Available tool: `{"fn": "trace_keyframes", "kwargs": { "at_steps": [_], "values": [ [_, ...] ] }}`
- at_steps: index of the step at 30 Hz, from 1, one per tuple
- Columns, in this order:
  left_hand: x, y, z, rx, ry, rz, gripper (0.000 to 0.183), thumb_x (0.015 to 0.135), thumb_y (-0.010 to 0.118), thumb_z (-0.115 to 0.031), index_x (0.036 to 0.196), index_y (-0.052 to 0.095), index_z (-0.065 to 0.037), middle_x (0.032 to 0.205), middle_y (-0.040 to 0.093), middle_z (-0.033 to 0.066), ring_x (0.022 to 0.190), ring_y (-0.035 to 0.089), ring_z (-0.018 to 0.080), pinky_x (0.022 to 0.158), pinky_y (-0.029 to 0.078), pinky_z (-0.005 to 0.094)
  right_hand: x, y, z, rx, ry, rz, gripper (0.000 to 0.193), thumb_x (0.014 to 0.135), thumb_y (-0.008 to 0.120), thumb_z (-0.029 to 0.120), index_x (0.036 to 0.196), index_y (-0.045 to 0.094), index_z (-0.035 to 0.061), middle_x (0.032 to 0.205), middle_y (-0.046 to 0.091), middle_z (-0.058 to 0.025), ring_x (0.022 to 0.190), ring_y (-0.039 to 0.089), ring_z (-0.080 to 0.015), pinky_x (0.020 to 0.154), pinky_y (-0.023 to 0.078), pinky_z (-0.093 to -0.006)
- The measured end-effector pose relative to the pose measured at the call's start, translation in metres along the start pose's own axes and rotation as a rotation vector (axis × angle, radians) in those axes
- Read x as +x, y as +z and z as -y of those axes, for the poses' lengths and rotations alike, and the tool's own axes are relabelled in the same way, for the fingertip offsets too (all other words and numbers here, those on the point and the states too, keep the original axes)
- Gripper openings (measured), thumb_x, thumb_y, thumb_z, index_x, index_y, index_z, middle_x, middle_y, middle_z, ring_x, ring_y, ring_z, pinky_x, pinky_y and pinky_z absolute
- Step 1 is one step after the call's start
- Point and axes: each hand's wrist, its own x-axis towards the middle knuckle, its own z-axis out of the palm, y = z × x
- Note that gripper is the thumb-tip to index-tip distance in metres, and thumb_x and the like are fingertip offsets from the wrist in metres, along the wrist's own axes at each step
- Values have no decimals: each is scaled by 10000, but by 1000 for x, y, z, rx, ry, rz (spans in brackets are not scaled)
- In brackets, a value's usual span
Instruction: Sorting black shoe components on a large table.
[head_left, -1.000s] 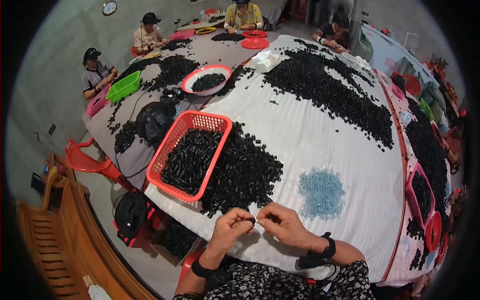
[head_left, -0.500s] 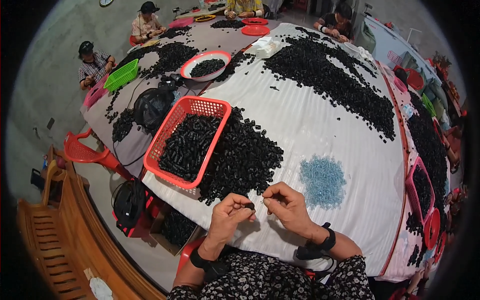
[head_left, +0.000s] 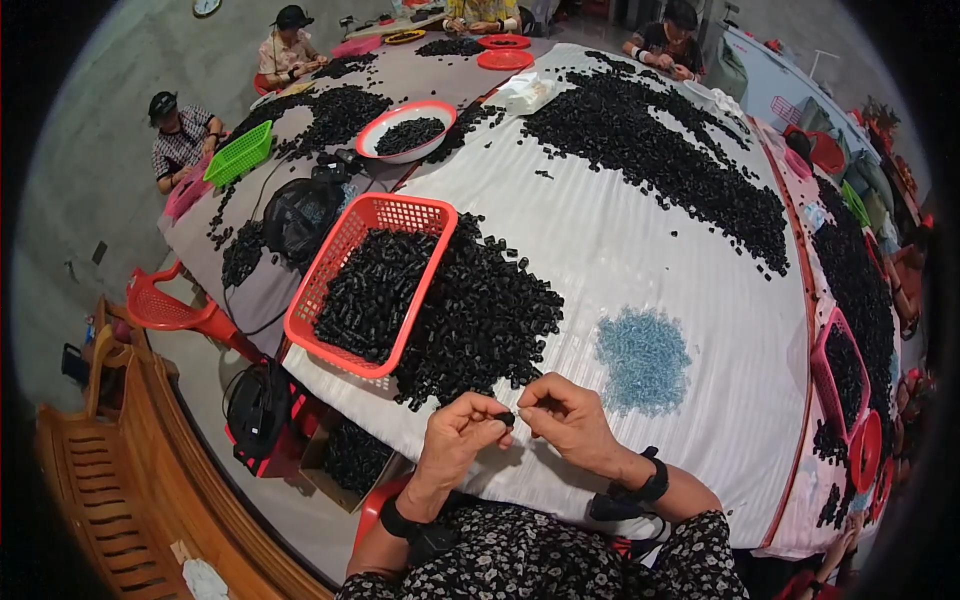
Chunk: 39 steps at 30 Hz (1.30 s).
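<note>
Black plastic part (head_left: 507,417), tiny and dark, sits pinched between the fingertips of both hands, just above the near edge of the bench (head_left: 620,250); its exact shape is too small to make out. The left hand (head_left: 460,435) is curled nearly closed, thumb and forefinger nipping one end of the part. The right hand (head_left: 565,420) is likewise almost closed, its fingertips meeting the other end, so the two hands touch at the part. Each wrist wears a dark band.

Beyond the hands spreads the bench, covered in a white cloth. Straight ahead of the left hand lies a heap of black parts (head_left: 480,310), touching a red basket (head_left: 370,280) filled with more of them. Ahead of the right hand, near it, lies a small pile of pale blue pieces (head_left: 642,358). Farther off a long drift of black parts (head_left: 650,140) crosses the cloth. A white-and-red bowl (head_left: 405,130) and a green basket (head_left: 238,153) sit far beyond the left hand, where other people sit at work along the bench. A red chair (head_left: 170,305) stands on the grey floor to the left.
</note>
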Motion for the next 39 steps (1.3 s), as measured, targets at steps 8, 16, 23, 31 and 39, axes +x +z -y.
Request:
{"fn": "trace_keyframes", "kwargs": {
  "at_steps": [8, 16, 23, 31, 39],
  "values": [
    [-2, 0, 4, 6, -16, -62, 192, 825, 624, -6, 1004, 555, 14, 845, 608, 46, 728, 580, 79, 676, 484, 199, -1, 2, 7, -297, -231, 78, 147, 824, 537, 14, 969, 564, 13, 840, 508, -45, 658, 476, -88, 585, 399, -228],
    [-1, 0, 11, 77, 38, -128, 185, 823, 636, -19, 992, 568, 14, 883, 607, 45, 760, 576, 73, 699, 477, 195, -6, 5, -5, -159, -108, 56, 99, 840, 557, 33, 934, 549, 3, 803, 520, -40, 676, 500, -75, 567, 414, -226],
    [-3, 3, 9, 99, 29, -73, 197, 861, 601, -54, 1040, 565, 20, 901, 613, 59, 812, 595, 95, 755, 491, 233, -4, -1, 0, 35, -6, 6, 52, 867, 558, 39, 906, 545, 7, 810, 530, -9, 690, 519, -63, 577, 423, -212],
    [-12, -12, 20, 195, -83, 29, 173, 841, 606, -30, 1002, 575, 25, 867, 620, 54, 754, 595, 103, 702, 495, 241, -10, 0, -4, -155, 2, 61, 76, 848, 580, 68, 891, 571, 5, 800, 538, -38, 694, 510, -91, 587, 414, -234],
    [-23, -12, 31, 147, -294, 165, 156, 884, 564, -37, 1016, 544, 43, 900, 628, 85, 805, 633, 134, 728, 526, 254, -32, -7, -22, -173, 33, 180, 83, 860, 573, 47, 922, 580, -9, 848, 536, -54, 731, 548, -91, 626, 438, -227]
  ]
}}
